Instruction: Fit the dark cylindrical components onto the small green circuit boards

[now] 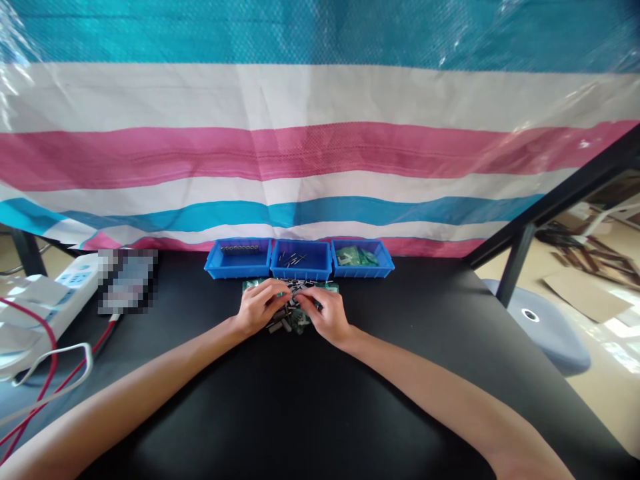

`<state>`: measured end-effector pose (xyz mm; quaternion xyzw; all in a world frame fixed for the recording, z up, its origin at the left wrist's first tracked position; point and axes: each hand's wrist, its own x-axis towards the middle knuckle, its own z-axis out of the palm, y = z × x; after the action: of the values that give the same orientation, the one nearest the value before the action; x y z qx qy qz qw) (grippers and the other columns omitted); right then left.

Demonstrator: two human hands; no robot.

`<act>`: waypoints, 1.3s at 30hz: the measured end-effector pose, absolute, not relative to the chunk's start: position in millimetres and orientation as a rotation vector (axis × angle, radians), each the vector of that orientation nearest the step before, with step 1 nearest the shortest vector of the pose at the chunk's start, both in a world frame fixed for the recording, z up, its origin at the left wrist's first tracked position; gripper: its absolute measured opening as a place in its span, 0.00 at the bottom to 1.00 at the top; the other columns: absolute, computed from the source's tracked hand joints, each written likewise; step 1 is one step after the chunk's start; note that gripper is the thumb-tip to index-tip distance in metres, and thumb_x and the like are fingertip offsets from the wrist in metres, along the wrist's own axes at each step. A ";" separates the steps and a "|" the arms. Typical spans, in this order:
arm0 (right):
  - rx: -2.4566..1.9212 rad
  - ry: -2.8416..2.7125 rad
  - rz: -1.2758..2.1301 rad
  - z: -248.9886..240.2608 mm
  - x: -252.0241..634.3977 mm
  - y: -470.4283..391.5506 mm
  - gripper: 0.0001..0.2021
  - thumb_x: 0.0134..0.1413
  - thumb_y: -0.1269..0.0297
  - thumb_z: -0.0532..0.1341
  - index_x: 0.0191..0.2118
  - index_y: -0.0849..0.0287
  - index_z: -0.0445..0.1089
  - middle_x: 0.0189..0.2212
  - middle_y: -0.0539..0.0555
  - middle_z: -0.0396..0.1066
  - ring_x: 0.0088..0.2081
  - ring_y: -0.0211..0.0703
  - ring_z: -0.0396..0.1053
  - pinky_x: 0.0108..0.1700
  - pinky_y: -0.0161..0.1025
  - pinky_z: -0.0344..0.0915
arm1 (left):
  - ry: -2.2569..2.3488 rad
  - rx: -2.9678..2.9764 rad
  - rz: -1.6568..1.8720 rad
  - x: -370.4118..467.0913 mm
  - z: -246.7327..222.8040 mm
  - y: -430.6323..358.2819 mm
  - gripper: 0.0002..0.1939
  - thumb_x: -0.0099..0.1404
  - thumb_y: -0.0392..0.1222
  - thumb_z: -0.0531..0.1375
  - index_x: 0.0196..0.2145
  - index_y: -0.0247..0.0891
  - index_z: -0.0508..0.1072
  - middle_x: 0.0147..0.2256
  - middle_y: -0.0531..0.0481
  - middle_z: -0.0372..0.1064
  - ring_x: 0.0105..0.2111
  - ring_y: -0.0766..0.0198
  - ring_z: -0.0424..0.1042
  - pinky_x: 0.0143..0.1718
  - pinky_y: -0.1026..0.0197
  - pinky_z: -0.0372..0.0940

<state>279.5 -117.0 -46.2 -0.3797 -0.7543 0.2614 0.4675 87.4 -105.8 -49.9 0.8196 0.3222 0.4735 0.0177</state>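
Note:
A pile of small metal parts [280, 325] and green pieces lies on the black table in front of three blue bins. My left hand [263, 305] is over the pile's left side, fingers bent and closed together. Facing it from the right, my right hand [327, 313] has its thumb and fingers pinched over the pile. What either hand grips is too small to make out. The left bin [240, 272] holds a row of small cylinders, the middle bin [301, 273] some thin pins, and the right bin [363, 272] green packets.
At the left stand a white power strip [75, 283] with plugs, a blurred-out device [127, 283] and red and white cables [53, 353]. A striped sheet [300, 153] hangs behind the bins. A grey stool [555, 333] is beyond the table's right edge.

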 end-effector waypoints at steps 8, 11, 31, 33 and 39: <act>-0.923 -1.894 0.590 -54.5 278.1 -116.4 0.10 0.62 0.63 0.57 0.36 0.58 0.75 0.32 0.55 0.77 0.32 0.43 0.74 0.36 0.36 0.67 | 0.980 2.520 1.506 84.4 -51.9 -105.4 0.04 0.64 0.40 0.62 0.36 0.37 0.74 0.34 0.47 0.76 0.33 0.66 0.76 0.34 0.67 0.69; -0.915 -1.934 0.587 -55.5 278.9 -115.2 0.11 0.63 0.62 0.57 0.34 0.58 0.75 0.29 0.55 0.76 0.30 0.42 0.74 0.34 0.35 0.66 | 0.967 2.543 1.569 84.7 -53.6 -107.4 0.05 0.62 0.38 0.63 0.37 0.39 0.74 0.34 0.49 0.78 0.33 0.66 0.77 0.34 0.68 0.69; -0.864 -1.864 0.597 -48.4 278.7 -116.2 0.08 0.60 0.66 0.58 0.42 0.59 0.72 0.33 0.55 0.75 0.31 0.41 0.72 0.37 0.36 0.69 | 1.038 2.515 1.585 83.9 -57.9 -104.2 0.06 0.66 0.36 0.59 0.41 0.37 0.74 0.30 0.51 0.77 0.29 0.69 0.76 0.32 0.70 0.68; -0.815 -1.880 0.569 -48.5 278.6 -116.3 0.07 0.61 0.65 0.57 0.42 0.59 0.72 0.32 0.55 0.75 0.31 0.41 0.72 0.36 0.36 0.69 | 1.035 2.517 1.589 83.6 -61.0 -103.5 0.06 0.65 0.38 0.60 0.40 0.37 0.74 0.30 0.51 0.78 0.29 0.68 0.77 0.32 0.70 0.69; -0.779 -1.939 0.522 -48.6 278.7 -116.9 0.07 0.62 0.65 0.56 0.35 0.59 0.70 0.28 0.54 0.71 0.29 0.39 0.68 0.33 0.35 0.66 | 0.976 2.519 1.599 84.5 -62.0 -103.7 0.05 0.65 0.40 0.60 0.37 0.37 0.73 0.28 0.51 0.77 0.25 0.68 0.77 0.29 0.70 0.69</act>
<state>278.7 -116.9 -48.6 -0.3184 -0.7926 0.2135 0.4742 84.5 -103.7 -62.0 0.8024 0.3110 0.5093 0.0015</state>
